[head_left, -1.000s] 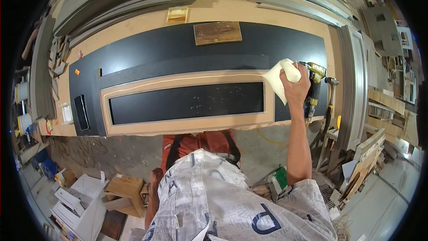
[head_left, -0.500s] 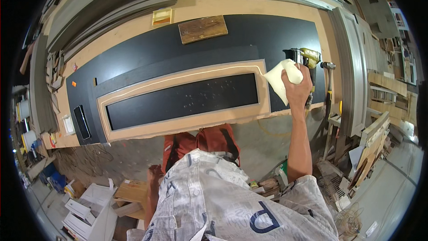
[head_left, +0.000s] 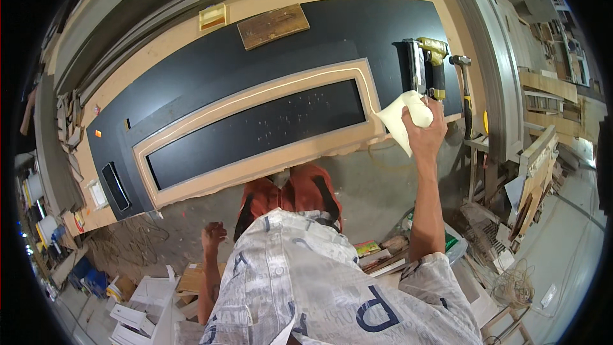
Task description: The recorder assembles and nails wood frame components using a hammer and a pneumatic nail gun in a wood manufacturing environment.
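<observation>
While the right hand (head_left: 426, 133) grasps a cream squeeze bottle (head_left: 402, 118) just beside the wooden frame (head_left: 255, 131), the left hand (head_left: 214, 237) hangs clenched.

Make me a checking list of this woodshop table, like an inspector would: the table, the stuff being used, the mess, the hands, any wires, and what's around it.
Surface: long workbench bearing a black panel.
Job's things: tan wooden frame lying on the panel, a pale line running along its moulding; white squeeze bottle at the frame's right end.
Clutter: nail gun, hammer, flat wood block, small yellow block.
Grippers: right hand gripping the bottle; left hand hanging low, closed, holding nothing I can see.
Cables: tangled wire on the floor at right.
Surroundings: stacked mouldings beyond the bench; wood offcuts at right; white boxes on the floor.
</observation>
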Demonstrator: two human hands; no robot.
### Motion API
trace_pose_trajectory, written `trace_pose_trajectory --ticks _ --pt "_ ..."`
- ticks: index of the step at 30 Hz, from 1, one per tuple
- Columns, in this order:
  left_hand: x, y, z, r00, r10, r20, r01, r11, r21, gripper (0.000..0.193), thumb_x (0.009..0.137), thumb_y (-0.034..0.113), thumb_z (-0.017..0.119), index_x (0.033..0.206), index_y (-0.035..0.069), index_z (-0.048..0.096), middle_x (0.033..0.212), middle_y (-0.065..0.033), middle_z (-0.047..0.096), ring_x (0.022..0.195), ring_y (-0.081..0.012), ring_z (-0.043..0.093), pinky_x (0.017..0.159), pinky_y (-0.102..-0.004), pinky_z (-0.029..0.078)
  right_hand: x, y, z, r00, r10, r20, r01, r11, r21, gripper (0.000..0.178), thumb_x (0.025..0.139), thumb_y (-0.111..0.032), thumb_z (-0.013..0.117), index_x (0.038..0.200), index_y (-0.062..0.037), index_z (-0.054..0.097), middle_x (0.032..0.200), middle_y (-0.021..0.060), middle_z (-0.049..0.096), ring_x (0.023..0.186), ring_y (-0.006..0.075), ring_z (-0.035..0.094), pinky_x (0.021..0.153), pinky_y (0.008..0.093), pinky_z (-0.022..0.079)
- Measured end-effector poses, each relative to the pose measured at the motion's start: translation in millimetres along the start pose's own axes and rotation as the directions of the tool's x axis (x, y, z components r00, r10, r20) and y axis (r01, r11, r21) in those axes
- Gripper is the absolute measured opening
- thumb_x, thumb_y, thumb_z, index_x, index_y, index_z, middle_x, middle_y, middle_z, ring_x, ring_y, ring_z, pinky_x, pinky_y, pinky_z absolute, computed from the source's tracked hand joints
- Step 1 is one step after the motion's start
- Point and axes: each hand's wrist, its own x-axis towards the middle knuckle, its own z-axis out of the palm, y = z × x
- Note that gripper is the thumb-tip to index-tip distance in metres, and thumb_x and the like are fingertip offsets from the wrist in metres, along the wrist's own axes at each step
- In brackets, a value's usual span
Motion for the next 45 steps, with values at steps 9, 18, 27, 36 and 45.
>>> trace_pose_trajectory --ticks 9,18,27,36,45 --pt "4.9 -22.5 -26.8 1.0 -0.023 -0.001 0.023 0.999 0.044 0.032 0.093 0.033 0.069 0.103 0.003 0.069 0.082 -0.0081 0.071 0.07 -0.016 0.068 0.062 -0.0307 0.054 -36.6 -11.1 -6.2 0.999 0.028 -0.016 -0.029 0.999 -0.032 0.037 0.072 -0.009 0.08 0.104 -0.0007 0.065 0.094 0.0145 0.065 0.087 0.0338 0.065 0.08 0.0413 0.051" --pt "-10.3 -69.7 -58.3 0.997 -0.078 0.004 0.078 0.997 -0.028 0.036 0.091 0.035 0.071 0.106 0.002 0.069 0.087 -0.0096 0.072 0.075 -0.0186 0.07 0.068 -0.0318 0.055 -58.6 -61.1 22.8 0.998 -0.014 0.056 0.015 1.0 -0.019 0.035 0.073 -0.009 0.08 0.105 -0.0026 0.066 0.094 0.0137 0.067 0.089 0.0329 0.065 0.081 0.0413 0.052" --pt "-26.0 -134.3 -88.6 0.997 -0.074 -0.004 0.071 0.969 -0.236 0.029 0.087 0.027 0.075 0.102 0.003 0.07 0.082 -0.0069 0.071 0.069 -0.0148 0.067 0.061 -0.0274 0.052 -81.6 -117.8 61.2 0.975 -0.098 0.201 0.098 0.995 0.012 0.034 0.075 -0.011 0.079 0.104 0.0004 0.065 0.095 0.0136 0.065 0.086 0.0322 0.066 0.078 0.04 0.052" --pt "-44.5 -193.9 -91.2 0.991 -0.131 -0.003 0.117 0.893 -0.435 0.021 0.086 0.019 0.072 0.099 0.003 0.068 0.08 -0.0065 0.07 0.068 -0.0157 0.067 0.06 -0.0274 0.051 -104.6 -171.5 99.1 0.944 -0.123 0.306 0.101 0.991 0.086 0.036 0.077 -0.011 0.079 0.108 0.0006 0.065 0.098 0.0135 0.066 0.088 0.0272 0.066 0.082 0.0368 0.052" --pt "-66.2 -233.7 -82.5 0.991 -0.132 -0.015 0.109 0.872 -0.477 0.02 0.087 0.022 0.065 0.097 0.005 0.067 0.082 -0.0051 0.069 0.072 -0.0164 0.068 0.065 -0.0298 0.053 -128.0 -230.8 137.7 0.91 -0.1 0.403 0.065 0.993 0.101 0.035 0.077 -0.012 0.08 0.107 -0.0008 0.065 0.098 0.0111 0.066 0.088 0.0235 0.066 0.082 0.0357 0.052"
